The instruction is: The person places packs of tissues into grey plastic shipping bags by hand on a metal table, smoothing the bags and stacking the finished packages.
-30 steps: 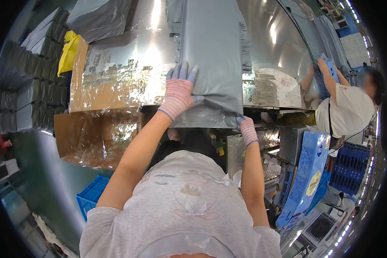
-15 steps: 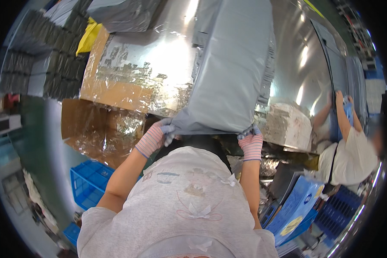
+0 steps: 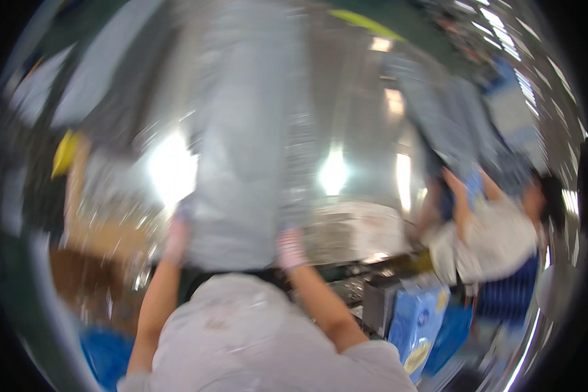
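Note:
A long grey plastic-wrapped bundle (image 3: 238,150) lies on the shiny metal table (image 3: 343,91), its near end close to my body. My left hand (image 3: 178,232), in a thin striped glove, is at the bundle's left side near that end. On the opposite side, my right hand (image 3: 290,245), gloved the same way, touches or nearly touches the bundle. Motion blur smears the fingers of both hands, so I cannot tell whether they grip the plastic or only press on it.
A brown cardboard box (image 3: 88,277) stands at the left, with a blue crate (image 3: 108,356) below it. Right of the bundle is a pale block (image 3: 362,228). A co-worker (image 3: 496,242) reaches to grey plastic at the right, beyond a blue packet (image 3: 418,323).
The whole view has swung and blurred. My hands have gone from the near-edge corners of the grey plastic to the bundle's two sides, slightly farther from me.

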`<state>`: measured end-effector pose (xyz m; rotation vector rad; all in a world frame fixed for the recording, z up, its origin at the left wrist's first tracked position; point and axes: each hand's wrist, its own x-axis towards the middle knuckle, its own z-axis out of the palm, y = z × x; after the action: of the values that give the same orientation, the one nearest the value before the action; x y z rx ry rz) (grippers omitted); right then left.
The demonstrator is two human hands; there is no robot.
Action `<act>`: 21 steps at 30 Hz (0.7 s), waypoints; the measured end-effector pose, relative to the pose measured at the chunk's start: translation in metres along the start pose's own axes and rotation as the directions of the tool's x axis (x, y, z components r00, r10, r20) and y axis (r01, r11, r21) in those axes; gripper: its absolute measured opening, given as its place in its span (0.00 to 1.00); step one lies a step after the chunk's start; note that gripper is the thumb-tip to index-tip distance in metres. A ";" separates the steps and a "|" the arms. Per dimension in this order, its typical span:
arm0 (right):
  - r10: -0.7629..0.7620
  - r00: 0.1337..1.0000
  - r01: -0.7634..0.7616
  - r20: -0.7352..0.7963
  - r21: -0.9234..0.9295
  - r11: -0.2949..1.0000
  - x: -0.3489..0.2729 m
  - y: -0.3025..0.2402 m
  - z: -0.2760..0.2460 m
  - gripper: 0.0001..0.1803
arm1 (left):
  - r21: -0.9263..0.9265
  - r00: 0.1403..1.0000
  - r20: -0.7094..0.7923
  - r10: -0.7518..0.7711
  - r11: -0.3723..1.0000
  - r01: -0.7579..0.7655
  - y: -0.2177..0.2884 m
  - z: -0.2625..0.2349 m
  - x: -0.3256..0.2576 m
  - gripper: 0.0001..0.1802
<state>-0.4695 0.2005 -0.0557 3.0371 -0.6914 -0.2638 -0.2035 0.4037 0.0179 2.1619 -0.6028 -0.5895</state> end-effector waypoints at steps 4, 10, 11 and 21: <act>0.682 0.730 -0.303 0.032 0.910 0.282 0.075 -0.030 -0.015 0.20 | -0.814 0.965 0.220 -0.146 0.518 0.264 -0.001 0.005 0.007 0.26; 0.457 0.872 -0.106 0.174 0.980 -0.171 0.060 -0.014 -0.089 0.28 | -0.760 0.858 0.513 0.011 0.470 0.448 0.022 0.000 0.013 0.34; 0.400 0.907 -0.025 0.133 0.965 -0.262 0.060 -0.016 -0.094 0.32 | -0.763 0.817 0.570 0.086 0.425 0.487 0.021 -0.008 0.015 0.34; 0.389 0.921 -0.046 0.033 0.999 0.024 0.047 -0.062 -0.242 0.52 | -0.704 0.757 0.641 0.123 0.488 0.517 0.073 -0.074 0.036 0.33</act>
<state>-0.3608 0.2308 0.1718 3.7768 -2.0542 1.2162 -0.1481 0.3827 0.1108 1.0061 -0.2309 -1.4430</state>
